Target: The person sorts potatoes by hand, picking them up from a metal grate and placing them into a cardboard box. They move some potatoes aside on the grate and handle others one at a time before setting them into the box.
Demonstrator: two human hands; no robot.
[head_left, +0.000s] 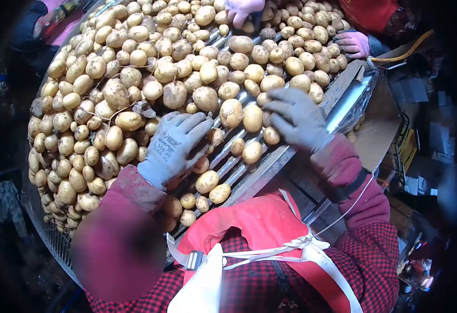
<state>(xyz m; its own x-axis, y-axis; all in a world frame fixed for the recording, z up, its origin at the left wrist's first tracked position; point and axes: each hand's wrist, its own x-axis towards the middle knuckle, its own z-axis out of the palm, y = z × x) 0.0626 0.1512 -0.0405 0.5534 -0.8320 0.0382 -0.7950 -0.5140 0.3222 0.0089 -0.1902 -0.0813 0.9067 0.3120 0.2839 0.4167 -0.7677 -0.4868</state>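
Red apron (259, 214) borders the roller conveyor's (262, 172) near edge; potatoes (116, 94) crowd the far side, thinning to exposed rollers (236, 172) nearer it. Right hand (299, 119) spreads its fingers wide; left hand (176, 143) curls, its grip hidden, so I cannot tell.

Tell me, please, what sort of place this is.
Probably a potato-sorting station: many potatoes are heaped beside and over metal rollers, and another person's pink-gloved hand is at their edge.
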